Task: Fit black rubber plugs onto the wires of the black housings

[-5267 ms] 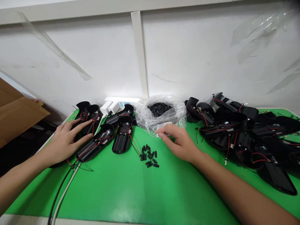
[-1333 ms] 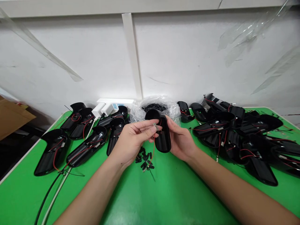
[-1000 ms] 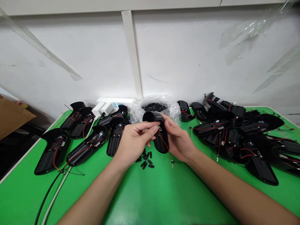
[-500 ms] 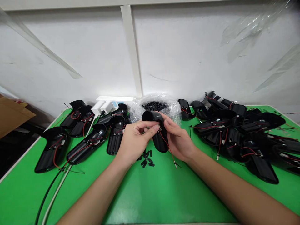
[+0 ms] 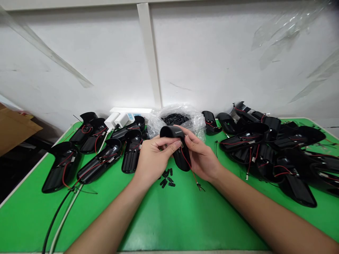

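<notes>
My right hand (image 5: pixel 202 151) is closed around the right side of a black plastic housing (image 5: pixel 182 160) with a curved, hood-like top and pale lettering. The housing is held tilted above the table. Thumb and forefinger of my left hand (image 5: pixel 156 155) are pinched together against its inner side, just under the hood; anything between those fingertips is hidden. From the housing a red wire (image 5: pixel 189 165) hangs down, with a dark wire end at its tip. Several small black plastic pieces (image 5: pixel 166 178) lie on the green table below my hands.
Behind the housing stands a clear plastic bag (image 5: pixel 197 121) full of small black pieces. Similar wired housings lie at left (image 5: pixel 62 167) and in a pile at right (image 5: pixel 265 137). A white power strip (image 5: pixel 143 111) sits by the wall; cables (image 5: pixel 57 220) cross the green table (image 5: pixel 190 218).
Both hands keep their hold on the housing, with almost no movement. The whole view has shifted very slightly.
</notes>
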A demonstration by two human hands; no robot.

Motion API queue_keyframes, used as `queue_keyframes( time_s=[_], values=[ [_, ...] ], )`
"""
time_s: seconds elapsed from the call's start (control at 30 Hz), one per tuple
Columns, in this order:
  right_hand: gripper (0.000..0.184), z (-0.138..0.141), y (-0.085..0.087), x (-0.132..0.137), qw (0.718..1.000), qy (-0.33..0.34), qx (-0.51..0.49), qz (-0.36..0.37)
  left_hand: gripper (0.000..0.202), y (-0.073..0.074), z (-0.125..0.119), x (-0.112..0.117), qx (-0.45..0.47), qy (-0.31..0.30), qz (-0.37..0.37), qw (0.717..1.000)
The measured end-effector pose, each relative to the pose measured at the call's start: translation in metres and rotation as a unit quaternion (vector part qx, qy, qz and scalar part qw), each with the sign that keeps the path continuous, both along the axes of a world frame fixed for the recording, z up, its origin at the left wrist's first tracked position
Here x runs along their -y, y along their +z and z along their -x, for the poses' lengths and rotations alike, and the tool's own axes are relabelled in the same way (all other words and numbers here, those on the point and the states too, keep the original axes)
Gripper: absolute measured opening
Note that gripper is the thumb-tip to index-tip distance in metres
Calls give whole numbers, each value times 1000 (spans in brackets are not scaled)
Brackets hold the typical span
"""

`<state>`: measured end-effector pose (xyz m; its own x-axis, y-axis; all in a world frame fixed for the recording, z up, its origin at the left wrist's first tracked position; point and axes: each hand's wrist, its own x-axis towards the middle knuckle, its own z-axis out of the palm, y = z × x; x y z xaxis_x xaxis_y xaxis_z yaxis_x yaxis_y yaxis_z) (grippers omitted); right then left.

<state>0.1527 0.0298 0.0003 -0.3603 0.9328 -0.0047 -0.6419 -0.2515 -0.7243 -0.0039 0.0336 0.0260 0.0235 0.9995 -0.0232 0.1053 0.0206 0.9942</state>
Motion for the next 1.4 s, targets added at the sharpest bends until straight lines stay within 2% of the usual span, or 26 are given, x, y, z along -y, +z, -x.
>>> queue_keyframes(
  time_s=[0.13, 0.3, 0.43, 0.5, 0.57, 0.63, 0.73, 0.9, 0.97, 1.03, 1.1, 1.2, 1.3, 1.33, 1.4],
  values=[
    [45, 1, -1, 1, 1000, 3, 5, -7, 39, 1, -3, 1, 16, -6, 5, 1000],
    [45, 2, -2, -2, 1000, -3, -23, 0, 37, 6, -9, 7, 28, 31, -11, 999],
    [39, -1, 1, -4, 1000, -20, -19, 14, 28, 9, -12, 11, 9, 97, -63, 993],
    [41, -1, 3, -3, 999, -28, -14, 17, 33, 8, -14, 11, 8, 129, -76, 989],
    [46, -1, 5, -2, 999, -32, -10, 11, 48, 7, -15, 11, 36, 118, -46, 991],
    [49, 0, 5, -1, 1000, -29, -10, -3, 60, 6, -17, 12, 75, 63, 14, 995],
    [48, 4, 1, 2, 999, -19, -20, -39, 63, 8, -19, 14, 134, -3, 90, 987],
    [53, 5, -1, 3, 995, -17, 34, -97, 61, 15, -14, 10, 201, 18, 146, 969],
    [52, 4, -1, 3, 988, -50, 86, -121, 52, 18, -9, 4, 228, 29, 143, 963],
    [41, 1, -1, 2, 965, -102, 182, -160, 37, 22, -2, -2, 247, 41, 123, 960],
    [25, -3, -2, 2, 921, -114, 302, -219, 28, 25, 5, -7, 251, 60, 93, 962],
    [10, -11, -5, 1, 839, -32, 427, -336, 24, 27, 12, -12, 249, 90, 66, 962],
    [21, -17, -7, -1, 753, 54, 483, -445, 23, 25, 14, -13, 244, 106, 61, 962],
    [24, -19, -8, -1, 734, 76, 491, -463, 23, 24, 13, -13, 242, 107, 60, 963],
    [23, -20, -10, -2, 722, 106, 495, -472, 25, 21, 12, -12, 234, 102, 61, 965]
  ],
)
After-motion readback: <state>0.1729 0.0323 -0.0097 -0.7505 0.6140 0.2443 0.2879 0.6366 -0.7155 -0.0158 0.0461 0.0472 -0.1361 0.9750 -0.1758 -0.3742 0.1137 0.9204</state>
